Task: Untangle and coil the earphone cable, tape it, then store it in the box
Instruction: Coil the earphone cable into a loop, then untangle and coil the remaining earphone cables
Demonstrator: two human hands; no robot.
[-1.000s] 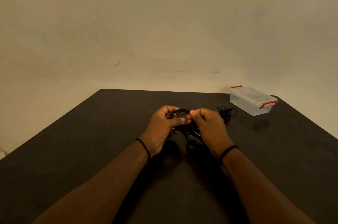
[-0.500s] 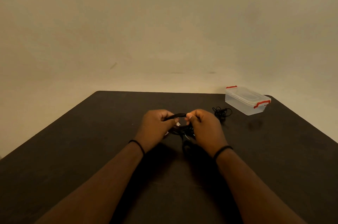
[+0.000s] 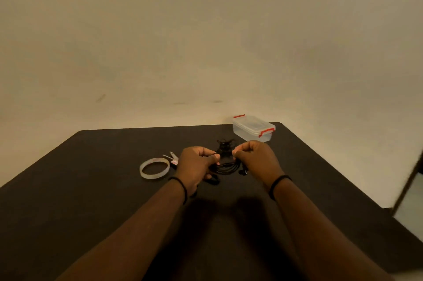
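Note:
A black earphone cable (image 3: 226,167) hangs in several loose loops between my two hands above the dark table (image 3: 91,189). My left hand (image 3: 196,166) pinches one side of the loops and my right hand (image 3: 254,159) pinches the other side. An earbud dangles near my right wrist. A roll of clear tape (image 3: 154,168) lies flat on the table just left of my left hand. The clear plastic box (image 3: 253,128) with red clips sits shut at the far right corner.
A second tangled black cable (image 3: 225,144) lies on the table behind my hands, in front of the box. Small scissors (image 3: 172,157) rest beside the tape roll. A plain wall stands behind the table. The table's right edge drops off near a frame (image 3: 407,189).
My hands have drawn apart, spreading the cable into hanging loops. The view has shifted right, and the tape roll and scissors have come into sight on the left.

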